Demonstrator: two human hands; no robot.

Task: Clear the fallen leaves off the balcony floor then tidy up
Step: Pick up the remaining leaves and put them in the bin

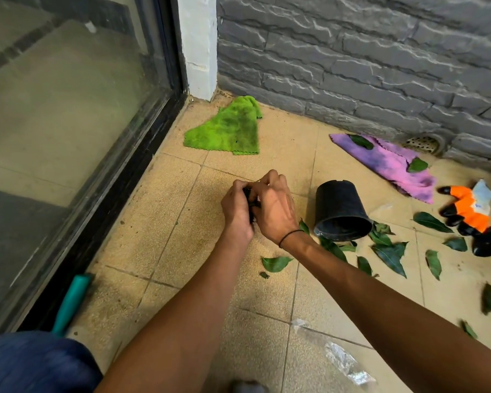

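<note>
head view, hands: left hand (236, 207) and right hand (275, 207) meet at frame centre, above the balcony floor (182, 236).
grip, left: fingers curled round a small dark object (250, 200); too hidden to say what it is.
grip, right: fingertips pinch the same dark object from the right side; neither hand holds a leaf.
task thing: fallen leaves (389, 252), scattered right of centre to the right edge, thickest at the mouth of the tipped black pot (341, 212).
key relation: leaves lie to the right of and below the joined hands; the right hand is nearer, its forearm crossing over the near edge of the pile.
nearest leaf: single leaf (275, 263) just below the right wrist, long axis roughly left-right, apart from the main pile.
pot axis: on its side, mouth towards lower right, touching leaves.
other leaves: two sit on the purple cloth (391, 165), upper right.
clutter: green cloth (227, 129) upper centre; orange glove (465, 208) far right; teal handle (70, 302) lower left.
judgement: clearing barely begun; both hands must free the dark object before reaching right.
</note>
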